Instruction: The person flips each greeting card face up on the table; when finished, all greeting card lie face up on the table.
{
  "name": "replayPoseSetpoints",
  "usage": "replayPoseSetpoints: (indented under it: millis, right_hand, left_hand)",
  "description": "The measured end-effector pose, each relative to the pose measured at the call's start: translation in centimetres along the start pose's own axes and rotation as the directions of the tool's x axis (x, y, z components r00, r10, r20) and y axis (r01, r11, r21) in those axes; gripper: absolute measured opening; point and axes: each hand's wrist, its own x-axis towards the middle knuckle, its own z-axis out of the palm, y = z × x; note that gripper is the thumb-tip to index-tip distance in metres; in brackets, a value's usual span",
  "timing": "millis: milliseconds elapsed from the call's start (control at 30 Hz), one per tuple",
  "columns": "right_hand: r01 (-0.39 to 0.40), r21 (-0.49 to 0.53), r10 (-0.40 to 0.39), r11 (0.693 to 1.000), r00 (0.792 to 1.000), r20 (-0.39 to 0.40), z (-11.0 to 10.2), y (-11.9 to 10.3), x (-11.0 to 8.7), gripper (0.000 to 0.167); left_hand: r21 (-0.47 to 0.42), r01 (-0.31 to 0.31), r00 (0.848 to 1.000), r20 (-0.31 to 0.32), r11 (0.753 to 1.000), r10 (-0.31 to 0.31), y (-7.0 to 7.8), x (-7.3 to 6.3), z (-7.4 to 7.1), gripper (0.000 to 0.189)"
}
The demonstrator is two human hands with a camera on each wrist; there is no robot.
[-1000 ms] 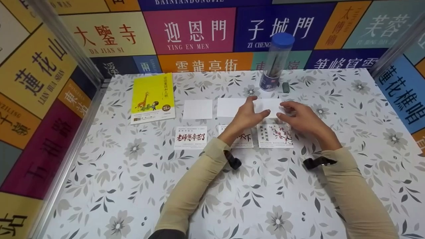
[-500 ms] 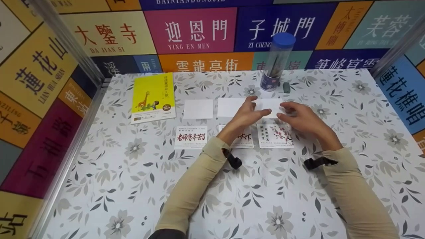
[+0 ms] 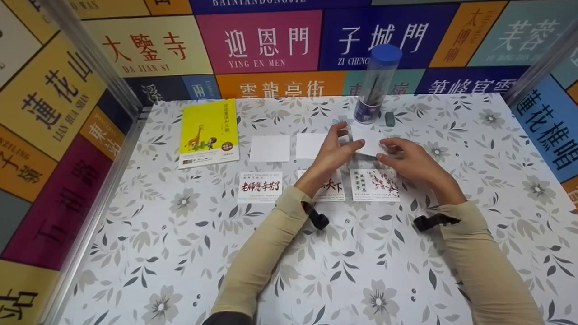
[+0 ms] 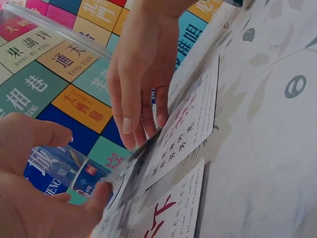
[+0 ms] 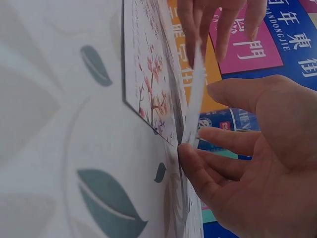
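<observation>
"Book (image 3: 207,131) first?"

"Yes, near the worktop's (image 3: 135,253) left edge. Then a blank card (image 3: 269,148), with a red-lettered card (image 3: 259,187) in front and a strip of surface between them. The person's left arm and hand partly hide the next pair."

"And the hands?"

"Left hand (image 3: 334,151) half open, thumb tip at the left side of a white card (image 3: 368,136). It's tilted, left side higher, behind the blossom card (image 3: 375,185). Right hand (image 3: 408,158) half open too, fingertips at its right edge. Whether either pinches it, I can't tell."

"Room beyond?"

"Capped tube (image 3: 374,97) and green eraser (image 3: 389,119) just behind; worktop stretches to the right edge."

"Surface, walls?"

"White with grey flowers; coloured lettered panels (image 3: 266,43) behind and both sides."
</observation>
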Motion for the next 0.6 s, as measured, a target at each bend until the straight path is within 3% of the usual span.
replayPoseSetpoints:
  millis: [100, 267, 433, 600]
  right_hand:
    - [0.008, 0.025, -0.008, 1.0, 1.0, -0.011, 0.16, -0.07, 0.1, 0.063]
    - [0.038, 0.084, -0.037, 0.996, 0.999, -0.005, 0.48, -0.44, -0.06, 0.066]
    - [0.047, 0.163, -0.035, 0.985, 0.996, -0.08, 0.69, -0.87, 0.0, 0.073]
    - [0.049, 0.21, -0.011, 0.976, 0.984, -0.181, 0.49, -1.01, 0.2, 0.075]
  left_hand:
    - [-0.127, -0.03, 0.999, 0.03, 0.991, 0.035, -0.13, 0.14, 0.01, 0.073]
    - [-0.271, -0.03, 0.979, 0.185, 0.962, 0.083, -0.46, 0.34, 0.38, 0.061]
    - [-0.18, -0.029, 0.948, 0.307, 0.983, 0.084, -0.69, 0.35, 0.79, 0.053]
    - [-0.068, -0.073, 0.927, 0.364, 0.995, 0.092, -0.99, 0.33, 0.85, 0.051]
